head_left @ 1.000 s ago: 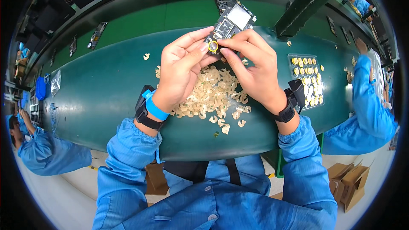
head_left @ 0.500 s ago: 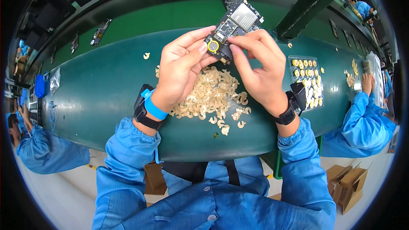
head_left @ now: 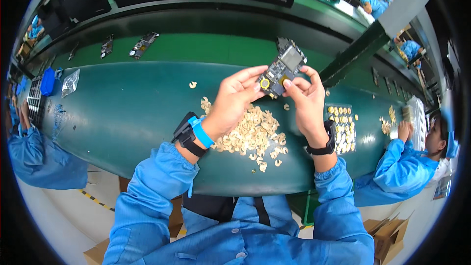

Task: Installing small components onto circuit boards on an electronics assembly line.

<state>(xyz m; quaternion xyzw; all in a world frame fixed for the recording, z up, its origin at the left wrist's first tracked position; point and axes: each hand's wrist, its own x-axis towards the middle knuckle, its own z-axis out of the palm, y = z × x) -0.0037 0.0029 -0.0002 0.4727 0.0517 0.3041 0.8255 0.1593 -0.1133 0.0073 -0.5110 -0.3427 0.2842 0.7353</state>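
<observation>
Both my hands hold a black circuit board [head_left: 281, 72] tilted above the bench. A round silver part with a yellow rim [head_left: 265, 84] sits at its lower left end, and a silver metal shield [head_left: 291, 59] near its upper end. My left hand [head_left: 234, 99] grips the lower left edge, its thumb beside the round part. With thumb in front and fingers behind, my right hand [head_left: 310, 105] pinches the right edge. Below the hands lies a pile of small cream-coloured notched rings [head_left: 252, 132]. Right of my right hand stands a clear tray [head_left: 342, 126] of round yellow-rimmed parts.
Several more circuit boards [head_left: 143, 45] lie on the green strip behind the bench [head_left: 132, 98]. A dark green post [head_left: 353, 54] rises at the far right. A clear plastic bag [head_left: 70, 83] lies at left. Co-workers sit on both sides, one in a blue sleeve [head_left: 392, 172] at right.
My right hand has gone from pinching over the board's lower face to holding its right edge. The view has tilted up, so the bench appears lower.
</observation>
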